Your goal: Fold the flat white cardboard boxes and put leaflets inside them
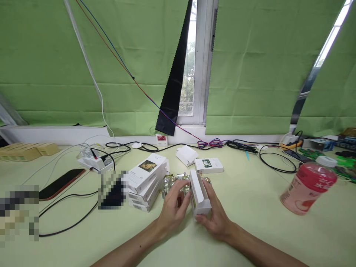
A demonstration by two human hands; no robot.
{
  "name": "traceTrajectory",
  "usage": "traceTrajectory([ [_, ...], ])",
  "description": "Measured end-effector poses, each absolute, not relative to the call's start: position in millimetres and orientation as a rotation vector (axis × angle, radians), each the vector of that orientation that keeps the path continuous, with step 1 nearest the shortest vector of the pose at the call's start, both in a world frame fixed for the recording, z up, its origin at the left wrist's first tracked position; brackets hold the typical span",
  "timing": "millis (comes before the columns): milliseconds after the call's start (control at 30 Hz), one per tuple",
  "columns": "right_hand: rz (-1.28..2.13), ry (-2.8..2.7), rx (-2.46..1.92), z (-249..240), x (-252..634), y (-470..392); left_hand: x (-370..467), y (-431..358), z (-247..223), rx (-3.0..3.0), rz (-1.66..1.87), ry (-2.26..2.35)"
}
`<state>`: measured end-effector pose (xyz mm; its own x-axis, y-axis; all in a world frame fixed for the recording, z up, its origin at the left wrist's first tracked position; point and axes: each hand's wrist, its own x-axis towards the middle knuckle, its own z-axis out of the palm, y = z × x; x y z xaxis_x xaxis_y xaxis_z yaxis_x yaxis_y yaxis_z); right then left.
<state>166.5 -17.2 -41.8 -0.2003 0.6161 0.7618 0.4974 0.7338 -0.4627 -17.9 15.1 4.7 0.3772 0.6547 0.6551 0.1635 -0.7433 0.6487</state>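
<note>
My right hand (218,213) is wrapped round a small white carton (201,198) from its right side, with the thumb at its near end. The carton stands tilted, its narrow long side facing up and seeming partly open. My left hand (174,204) is curled, its thumb and index fingertips against the carton's left edge; the other fingers are mostly hidden. Behind both hands lies a group of small shiny glass vials (167,183), partly covered by the fingers. To the left rises a stack of white cartons (147,172) with a flower picture on the top one.
Beyond the hands lie an open white carton (186,155) and a flat printed carton (208,165). A pink drink bottle (308,187) stands at right. On the left are a phone (62,183), a power strip (96,161) and loose cables. More black cables (241,145) run along the wall.
</note>
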Motion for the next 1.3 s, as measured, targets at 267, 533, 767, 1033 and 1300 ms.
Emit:
traceTrajectory([
  [267,0.172,-1.843,-0.851,-34.9,164.9,-20.3,-18.5,15.6,6.0,2.173,1.400,0.700],
  [533,0.202,-1.844,-0.854,-32.6,164.4,-21.2,-17.9,15.5,6.5,2.179,1.399,0.675],
  [767,0.193,-1.850,-0.859,-35.0,165.0,-19.7,-18.4,15.0,6.1,2.190,1.412,0.675],
  [1033,0.219,-1.847,-0.858,-33.3,164.5,-20.0,-18.2,15.6,5.0,2.178,1.397,0.687],
  [1300,0.212,-1.857,-0.855,-32.6,165.0,-19.9,-18.0,14.5,7.1,2.178,1.391,0.694],
])
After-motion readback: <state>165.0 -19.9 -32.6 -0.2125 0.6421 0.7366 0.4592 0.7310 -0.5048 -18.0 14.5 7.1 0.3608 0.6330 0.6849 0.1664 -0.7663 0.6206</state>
